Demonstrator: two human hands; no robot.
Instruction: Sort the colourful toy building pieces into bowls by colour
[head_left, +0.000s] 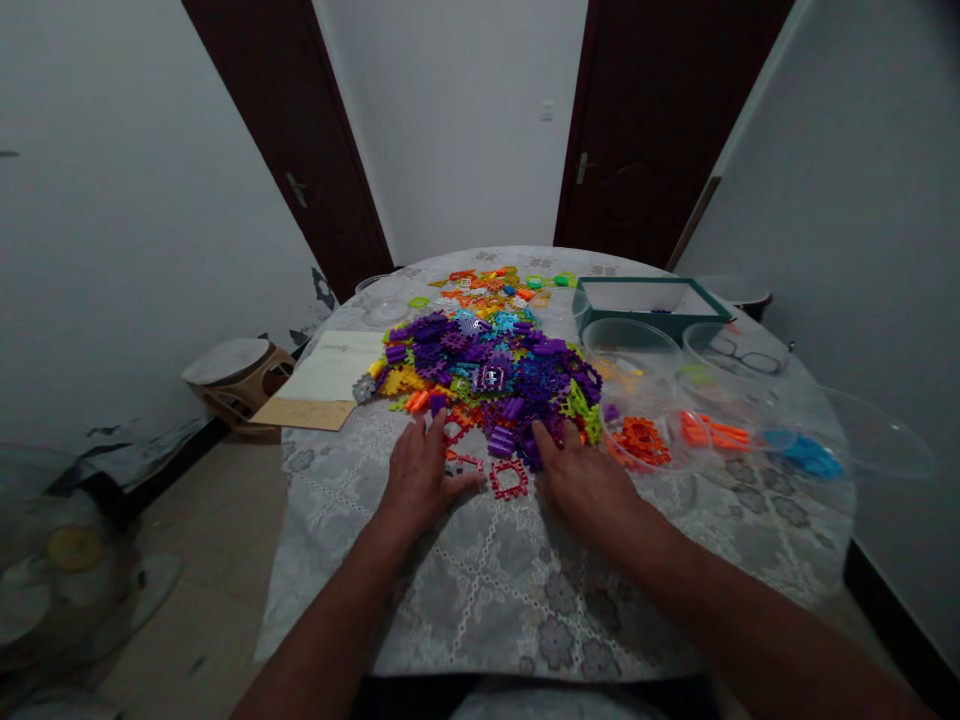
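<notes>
Left forearm (330,610) and right forearm (724,600) slant in from seven and four o'clock; my left hand (416,470) rests at the pile's near edge, thumb spread away from the fingers; my right hand (589,480) sets its fingertips against purple pieces, thumb hidden, so I cannot tell whether it pinches anything; the hands stand apart, with a red square frame piece (511,494) lying flat between them.

Taking that frame as the dial's middle, a purple ridged connector (501,441) and the heap of toothed plastic pieces (491,350) lie at twelve; I judge them light, stiff and rather slick, the teeth apt to snag on each other; the frame is best taken by its outer bars, gently, since they look thin; the connector by its sides.

Patterned tablecloth (480,600) stretches toward six, giving sliding room as far as the table's near edge; at ten, paper (337,365) and a cardboard piece (304,414) bound my left side; at two, a clear tub (630,345) and orange gear pieces (641,440) limit my right elbow's swing; beyond, at one, sits a green-edged box (649,318).
</notes>
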